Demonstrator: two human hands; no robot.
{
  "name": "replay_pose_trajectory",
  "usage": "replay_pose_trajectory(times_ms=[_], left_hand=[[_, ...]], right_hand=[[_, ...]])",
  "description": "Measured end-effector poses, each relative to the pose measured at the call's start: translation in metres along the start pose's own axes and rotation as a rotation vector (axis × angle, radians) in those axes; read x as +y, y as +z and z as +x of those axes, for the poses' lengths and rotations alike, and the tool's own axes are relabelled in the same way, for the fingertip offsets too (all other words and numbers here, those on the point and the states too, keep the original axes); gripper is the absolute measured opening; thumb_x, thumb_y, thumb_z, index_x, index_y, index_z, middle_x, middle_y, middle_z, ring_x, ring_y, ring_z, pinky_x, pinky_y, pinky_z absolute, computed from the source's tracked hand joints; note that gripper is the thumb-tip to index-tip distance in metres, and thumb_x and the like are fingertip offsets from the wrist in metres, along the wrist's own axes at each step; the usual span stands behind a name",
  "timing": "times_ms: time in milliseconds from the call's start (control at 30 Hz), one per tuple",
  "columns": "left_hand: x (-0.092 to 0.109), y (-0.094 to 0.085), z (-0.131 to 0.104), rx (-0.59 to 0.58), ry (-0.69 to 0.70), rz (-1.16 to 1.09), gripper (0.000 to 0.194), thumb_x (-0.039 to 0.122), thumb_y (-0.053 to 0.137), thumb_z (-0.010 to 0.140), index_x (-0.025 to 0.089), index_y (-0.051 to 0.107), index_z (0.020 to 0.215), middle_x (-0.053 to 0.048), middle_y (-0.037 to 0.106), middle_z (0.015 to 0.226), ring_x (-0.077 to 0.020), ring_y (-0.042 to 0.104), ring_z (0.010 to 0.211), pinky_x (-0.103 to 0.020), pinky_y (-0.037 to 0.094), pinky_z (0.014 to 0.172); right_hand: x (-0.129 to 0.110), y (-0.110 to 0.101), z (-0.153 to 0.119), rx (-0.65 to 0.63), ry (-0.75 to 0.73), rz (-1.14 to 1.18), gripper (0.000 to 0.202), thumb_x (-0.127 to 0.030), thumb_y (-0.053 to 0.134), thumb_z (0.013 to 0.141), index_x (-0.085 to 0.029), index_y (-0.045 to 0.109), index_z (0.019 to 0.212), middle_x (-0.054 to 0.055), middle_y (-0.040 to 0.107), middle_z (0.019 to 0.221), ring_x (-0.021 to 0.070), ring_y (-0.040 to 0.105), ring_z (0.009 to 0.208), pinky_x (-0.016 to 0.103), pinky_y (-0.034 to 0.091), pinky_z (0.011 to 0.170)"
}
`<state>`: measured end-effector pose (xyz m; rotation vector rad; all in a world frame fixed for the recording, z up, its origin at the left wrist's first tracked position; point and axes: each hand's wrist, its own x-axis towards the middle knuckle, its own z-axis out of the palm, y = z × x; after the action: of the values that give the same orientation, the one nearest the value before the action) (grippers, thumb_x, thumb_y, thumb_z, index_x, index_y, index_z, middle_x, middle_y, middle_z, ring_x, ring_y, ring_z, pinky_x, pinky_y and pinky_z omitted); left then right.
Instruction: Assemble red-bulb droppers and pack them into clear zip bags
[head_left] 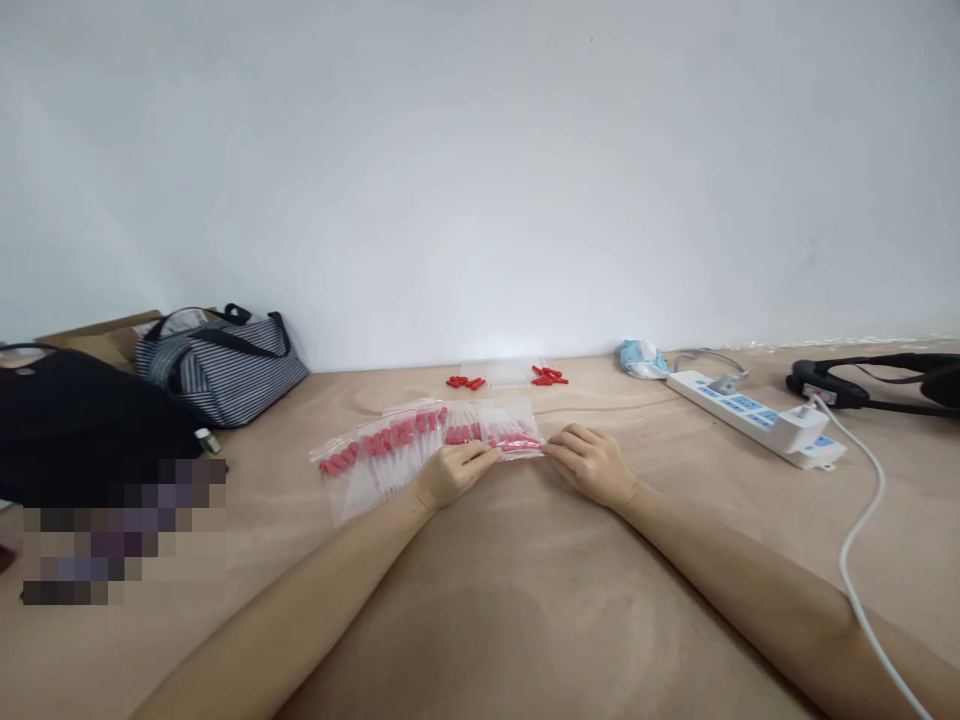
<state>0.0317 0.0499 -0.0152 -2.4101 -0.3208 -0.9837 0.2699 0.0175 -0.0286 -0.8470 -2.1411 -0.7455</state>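
Note:
A clear zip bag (517,452) with a red strip along its near edge lies between my hands. My left hand (456,472) has its fingers closed on the bag's left corner. At the right corner my right hand (594,464) pinches the same edge. Small red pieces show through the bag, at the right end of a row of overlapping clear bags (390,440) that hold red-topped, thin clear pieces. Farther back lie two small piles of loose red pieces (466,383), with thin clear pieces (507,382) between them.
A white power strip (750,415) with a plugged-in charger and white cable (870,510) is on the right, near a black headset-like object (862,385). A blue-white crumpled packet (642,359) lies at the back. Left are a striped bag (232,370), black cloth (97,420) and small bottle (208,441).

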Motion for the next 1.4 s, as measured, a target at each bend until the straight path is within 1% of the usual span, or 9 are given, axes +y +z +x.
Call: replay_pose_trajectory(times_ms=[167, 367, 533, 633, 767, 933, 1100, 1200, 1400], left_hand=[[0.000, -0.003, 0.003, -0.004, -0.018, 0.010, 0.022, 0.011, 0.035, 0.088, 0.014, 0.057, 0.093, -0.005, 0.065, 0.077, -0.0102, 0.062, 0.064, -0.018, 0.051, 0.055], [-0.002, -0.002, 0.001, 0.042, -0.016, 0.033, 0.020, 0.012, 0.038, 0.087, 0.013, 0.058, 0.084, -0.005, 0.066, 0.073, -0.0117, 0.063, 0.061, -0.019, 0.050, 0.051], [-0.003, 0.000, 0.000, 0.060, 0.002, 0.023, 0.021, 0.011, 0.039, 0.086, 0.014, 0.060, 0.081, -0.005, 0.067, 0.070, -0.0129, 0.063, 0.059, -0.021, 0.049, 0.050], [-0.003, 0.000, 0.000, 0.065, -0.007, 0.014, 0.022, 0.012, 0.039, 0.086, 0.014, 0.060, 0.081, -0.005, 0.067, 0.071, -0.0127, 0.063, 0.058, -0.021, 0.049, 0.049], [-0.003, -0.001, -0.001, 0.078, -0.036, -0.004, 0.021, 0.013, 0.041, 0.086, 0.015, 0.061, 0.081, -0.005, 0.067, 0.071, -0.0122, 0.063, 0.061, -0.020, 0.049, 0.051], [-0.002, 0.000, 0.002, 0.095, -0.072, -0.025, 0.018, 0.013, 0.045, 0.084, 0.014, 0.061, 0.077, -0.005, 0.065, 0.070, -0.0118, 0.061, 0.061, -0.020, 0.049, 0.053], [0.004, 0.007, 0.013, 0.090, -0.098, -0.038, 0.009, 0.014, 0.052, 0.079, 0.015, 0.061, 0.079, -0.006, 0.064, 0.074, -0.0162, 0.059, 0.069, -0.029, 0.049, 0.063], [0.007, 0.014, 0.018, 0.071, -0.090, -0.072, 0.010, 0.013, 0.052, 0.079, 0.017, 0.061, 0.080, -0.004, 0.064, 0.074, -0.0155, 0.058, 0.070, -0.030, 0.048, 0.065], [0.010, 0.023, 0.023, 0.069, -0.073, -0.094, 0.013, 0.014, 0.049, 0.081, 0.016, 0.061, 0.077, -0.004, 0.065, 0.075, -0.0147, 0.057, 0.070, -0.029, 0.048, 0.064]], right_hand=[[0.003, 0.001, -0.001, -0.014, -0.041, -0.072, 0.017, -0.014, 0.046, 0.081, -0.016, 0.063, 0.077, 0.004, 0.062, 0.072, 0.0136, 0.049, 0.071, 0.025, 0.034, 0.059], [0.005, 0.000, -0.001, -0.036, -0.091, -0.132, 0.022, -0.012, 0.041, 0.083, -0.014, 0.061, 0.078, 0.005, 0.060, 0.071, 0.0139, 0.046, 0.069, 0.026, 0.029, 0.057], [0.005, 0.000, 0.000, -0.044, -0.120, -0.162, 0.025, -0.010, 0.038, 0.083, -0.014, 0.060, 0.073, 0.005, 0.059, 0.068, 0.0137, 0.044, 0.066, 0.028, 0.026, 0.057], [0.004, 0.000, 0.000, -0.048, -0.100, -0.162, 0.023, -0.010, 0.039, 0.082, -0.015, 0.060, 0.072, 0.004, 0.058, 0.067, 0.0135, 0.044, 0.065, 0.028, 0.025, 0.057], [0.004, -0.001, 0.000, -0.018, -0.084, -0.142, 0.017, -0.015, 0.044, 0.081, -0.015, 0.060, 0.074, 0.003, 0.059, 0.069, 0.0133, 0.044, 0.067, 0.027, 0.025, 0.057], [0.003, 0.001, 0.002, -0.005, -0.117, -0.130, 0.015, -0.015, 0.045, 0.081, -0.016, 0.061, 0.080, 0.003, 0.061, 0.073, 0.0132, 0.044, 0.068, 0.027, 0.025, 0.057], [-0.003, 0.006, 0.007, 0.001, -0.087, -0.118, 0.016, -0.015, 0.046, 0.080, -0.016, 0.060, 0.072, 0.003, 0.058, 0.067, 0.0136, 0.043, 0.065, 0.027, 0.025, 0.056], [-0.007, 0.007, 0.011, -0.010, -0.087, -0.100, 0.017, -0.016, 0.045, 0.080, -0.016, 0.060, 0.071, 0.004, 0.058, 0.066, 0.0135, 0.043, 0.065, 0.027, 0.024, 0.055], [-0.013, 0.009, 0.015, -0.005, -0.075, -0.067, 0.016, -0.017, 0.044, 0.081, -0.015, 0.059, 0.074, 0.004, 0.058, 0.067, 0.0135, 0.044, 0.066, 0.027, 0.024, 0.056]])
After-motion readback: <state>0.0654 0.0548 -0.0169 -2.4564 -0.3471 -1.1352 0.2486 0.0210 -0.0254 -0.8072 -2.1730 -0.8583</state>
